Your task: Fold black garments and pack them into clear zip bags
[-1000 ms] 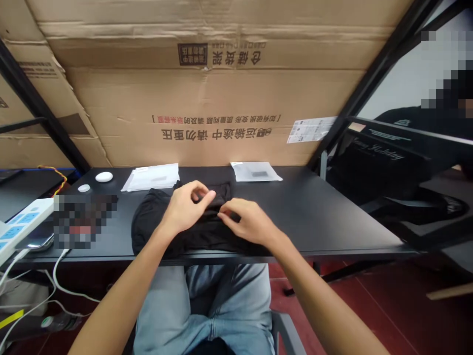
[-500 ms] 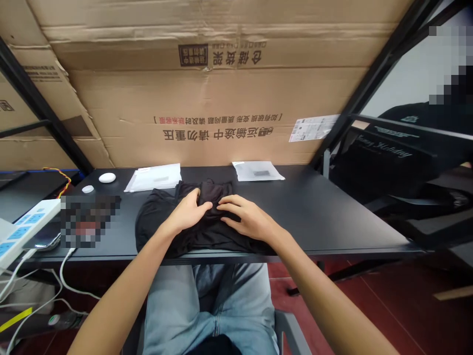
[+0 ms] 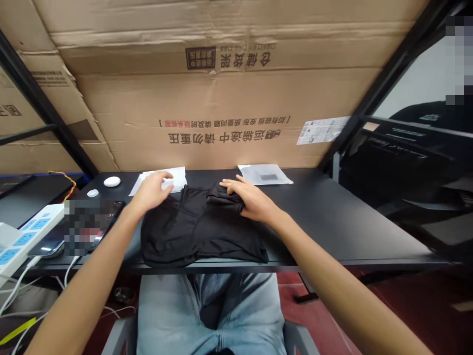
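A black garment [image 3: 207, 231] lies spread along the front of the dark table, its lower edge close to the table's edge. My right hand [image 3: 253, 199] grips a bunched, folded part of it at the upper right, thumb underneath and fingers on top. Over the garment's upper left corner is my left hand [image 3: 152, 192], thumb and fingers apart, with nothing in it. Behind that hand lies a white plastic bag [image 3: 178, 176], partly covered by the fingers. The exact kind of garment cannot be made out.
Another translucent bag [image 3: 265, 174] lies at the back of the table [image 3: 332, 222]. At left are a white oval case [image 3: 112, 182], a small round cap [image 3: 92, 193], a tablet [image 3: 111, 217], a phone and a power strip [image 3: 29, 236] with cables. Cardboard [image 3: 221, 98] stands behind. A person sits at right.
My left hand has let go of the garment and moved left. My right hand has shifted slightly right, gathering the upper fold, and the garment now lies flatter. The view has shifted a little.
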Tool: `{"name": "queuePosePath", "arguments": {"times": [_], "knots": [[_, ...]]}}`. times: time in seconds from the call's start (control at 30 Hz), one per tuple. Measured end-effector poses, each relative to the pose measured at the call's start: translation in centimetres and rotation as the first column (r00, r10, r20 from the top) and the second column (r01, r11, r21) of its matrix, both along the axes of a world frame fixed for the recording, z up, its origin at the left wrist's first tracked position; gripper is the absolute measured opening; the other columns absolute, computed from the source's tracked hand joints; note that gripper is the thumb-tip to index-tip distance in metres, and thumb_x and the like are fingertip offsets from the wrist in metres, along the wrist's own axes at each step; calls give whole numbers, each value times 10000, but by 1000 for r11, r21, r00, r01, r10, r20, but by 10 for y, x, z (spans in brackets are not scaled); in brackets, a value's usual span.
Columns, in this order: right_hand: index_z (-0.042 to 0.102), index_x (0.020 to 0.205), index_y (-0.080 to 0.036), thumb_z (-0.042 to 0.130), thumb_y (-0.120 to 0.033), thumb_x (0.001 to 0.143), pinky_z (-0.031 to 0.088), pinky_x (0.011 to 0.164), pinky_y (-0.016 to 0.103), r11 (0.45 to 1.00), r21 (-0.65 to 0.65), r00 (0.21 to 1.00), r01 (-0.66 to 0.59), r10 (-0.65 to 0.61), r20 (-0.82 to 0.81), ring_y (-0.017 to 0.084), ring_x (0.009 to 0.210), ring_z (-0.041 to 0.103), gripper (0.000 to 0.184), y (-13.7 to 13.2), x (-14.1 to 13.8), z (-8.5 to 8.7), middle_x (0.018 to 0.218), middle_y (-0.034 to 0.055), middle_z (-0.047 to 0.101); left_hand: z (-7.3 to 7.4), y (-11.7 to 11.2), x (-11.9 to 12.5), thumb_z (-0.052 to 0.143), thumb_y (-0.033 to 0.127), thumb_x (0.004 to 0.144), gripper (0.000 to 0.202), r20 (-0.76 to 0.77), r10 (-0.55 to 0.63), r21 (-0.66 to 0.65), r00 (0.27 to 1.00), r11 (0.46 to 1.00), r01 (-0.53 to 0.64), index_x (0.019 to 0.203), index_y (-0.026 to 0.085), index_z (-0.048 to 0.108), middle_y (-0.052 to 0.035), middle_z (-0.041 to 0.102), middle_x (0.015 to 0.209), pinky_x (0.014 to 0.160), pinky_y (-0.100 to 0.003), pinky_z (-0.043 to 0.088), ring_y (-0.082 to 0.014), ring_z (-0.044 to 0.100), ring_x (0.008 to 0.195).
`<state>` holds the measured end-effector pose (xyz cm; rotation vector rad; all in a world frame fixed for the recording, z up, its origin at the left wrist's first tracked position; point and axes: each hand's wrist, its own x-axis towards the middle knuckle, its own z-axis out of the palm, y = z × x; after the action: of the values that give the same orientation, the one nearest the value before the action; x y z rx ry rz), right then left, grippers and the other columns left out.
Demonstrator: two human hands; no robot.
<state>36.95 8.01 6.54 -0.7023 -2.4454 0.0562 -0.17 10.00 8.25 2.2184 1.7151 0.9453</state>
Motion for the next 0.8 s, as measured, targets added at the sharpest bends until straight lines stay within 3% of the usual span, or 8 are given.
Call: {"name": "queuePosePath", "arguments": {"times": [0.07, 0.13, 0.3, 0.43, 0.53, 0.67, 0.8], "knots": [[601, 1182, -244, 563, 11, 658, 417, 1295, 625, 994, -104, 997, 45, -50, -50, 325, 1477, 631, 584, 1, 3, -5, 1493, 132, 722, -5, 16, -32, 730, 286, 877, 284, -273, 110, 31, 956, 994, -106, 1139, 215, 815, -145, 788, 1330, 1166, -512, 531, -391, 703, 1311], [587, 1177, -265, 566, 15, 716, 531, 1208, 543, 975, -211, 991, 74, -95, -91, 302, 1415, 685, 540, -1, 3, -10, 1468, 105, 744, -10, 24, -50, 691, 272, 887, 247, -415, 154, 10, 897, 986, -165, 1085, 222, 830, -147, 803, 1288, 1122, -492, 552, -395, 717, 1288], [615, 1229, -278, 586, -18, 826, 605, 1093, 447, 944, -313, 971, 106, -167, -174, 284, 1337, 739, 481, -3, 2, -14, 1406, 69, 786, -9, 24, -48, 584, 269, 947, 249, -480, 178, 28, 859, 982, -187, 1067, 195, 790, -188, 790, 1267, 1018, -465, 582, -388, 732, 1218], [668, 1377, -245, 598, -50, 818, 591, 1124, 467, 958, -211, 919, 195, -253, -303, 291, 1289, 763, 596, 0, 9, -10, 1372, 76, 802, 11, 3, -20, 522, 328, 1021, 276, -475, 208, 170, 855, 975, -143, 1189, 198, 698, -177, 785, 1196, 977, -449, 580, -371, 742, 1149], [747, 1362, -201, 643, -130, 853, 595, 1125, 494, 950, -102, 845, 295, -310, -435, 326, 1238, 782, 525, 1, 17, -4, 1332, 101, 816, 19, -29, 21, 443, 366, 1085, 310, -494, 143, 192, 858, 980, -53, 1266, 200, 633, -155, 780, 1030, 918, -452, 578, -365, 771, 991], [803, 1293, -196, 668, -209, 908, 614, 1084, 498, 893, -29, 707, 448, -374, -600, 341, 1172, 799, 408, 0, 26, 2, 1280, 107, 831, 1, -68, 74, 441, 368, 1104, 260, -461, -90, 12, 883, 994, 108, 1228, 227, 621, -120, 759, 873, 888, -426, 567, -339, 774, 870], [816, 1251, -188, 697, -269, 924, 621, 1066, 491, 884, -47, 723, 466, -411, -555, 341, 1159, 800, 357, 1, 29, 1, 1246, 113, 839, -29, -70, 86, 509, 252, 1054, 177, -258, -214, -80, 942, 976, 200, 1175, 248, 639, -128, 795, 986, 937, -431, 563, -333, 782, 951]]}}
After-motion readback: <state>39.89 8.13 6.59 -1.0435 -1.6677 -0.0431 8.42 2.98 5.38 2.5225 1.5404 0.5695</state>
